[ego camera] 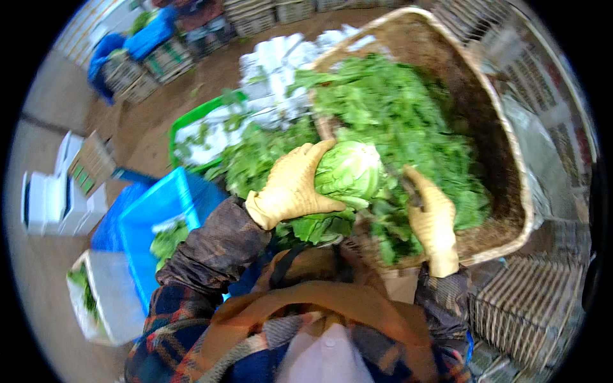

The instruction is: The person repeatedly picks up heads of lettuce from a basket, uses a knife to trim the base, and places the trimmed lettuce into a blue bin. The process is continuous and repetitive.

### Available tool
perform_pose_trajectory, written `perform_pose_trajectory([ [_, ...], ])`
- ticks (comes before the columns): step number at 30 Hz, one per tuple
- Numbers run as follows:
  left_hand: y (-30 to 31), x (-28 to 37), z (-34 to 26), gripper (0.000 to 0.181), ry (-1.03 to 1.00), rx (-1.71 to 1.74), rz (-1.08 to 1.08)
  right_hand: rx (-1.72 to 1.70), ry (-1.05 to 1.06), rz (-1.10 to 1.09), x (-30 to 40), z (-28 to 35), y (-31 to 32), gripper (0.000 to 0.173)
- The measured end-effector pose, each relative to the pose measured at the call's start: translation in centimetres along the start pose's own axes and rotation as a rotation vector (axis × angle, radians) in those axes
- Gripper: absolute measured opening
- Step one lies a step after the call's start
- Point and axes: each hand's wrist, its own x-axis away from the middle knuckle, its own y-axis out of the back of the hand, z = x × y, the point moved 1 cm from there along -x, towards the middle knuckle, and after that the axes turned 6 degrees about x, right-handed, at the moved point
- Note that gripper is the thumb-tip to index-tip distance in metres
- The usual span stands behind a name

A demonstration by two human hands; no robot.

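My left hand [294, 184], in a yellow work glove, cups a round, pale green head of lettuce [352, 170] from its left side. The thumb lies below the head and the fingers above, with its whitish base turned to the upper right. Just right of the lettuce, my right hand [433, 210], in a matching glove, grips a dark tool [413, 191]. It may be a knife, but blur and the fingers hide its shape. Beneath both hands lie loose green leaves [392, 115], heaped in a large tub [515, 163] with soiled inner walls.
At left stand a blue plastic crate [129, 239] with greens inside, a foam box [119, 297] and white boxes [48, 206]. A green crate [175, 139] and white wrapped bundles [273, 62] lie ahead. Slatted crates [527, 306] stand at right. Another person [201, 19] is at the back.
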Motion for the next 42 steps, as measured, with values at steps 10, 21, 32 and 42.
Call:
perform_pose_trajectory([
  [10,5.4,21.4,2.3,0.107,0.368,-0.013,-0.086,0.180,0.553,0.442,3.2,18.4,-7.9,0.063],
  [21,5.9,24.5,2.7,0.116,0.380,-0.158,-0.368,-0.741,-0.183,0.533,2.8,18.6,-9.2,0.036],
  [32,5.4,19.2,13.1,0.124,0.028,1.126,-0.664,-0.829,-0.057,0.144,-8.2,19.7,-7.3,0.035],
  [42,-2.1,14.0,13.4,0.049,0.189,1.002,-0.547,-0.643,0.009,0.674,-7.3,16.3,-13.3,0.070],
])
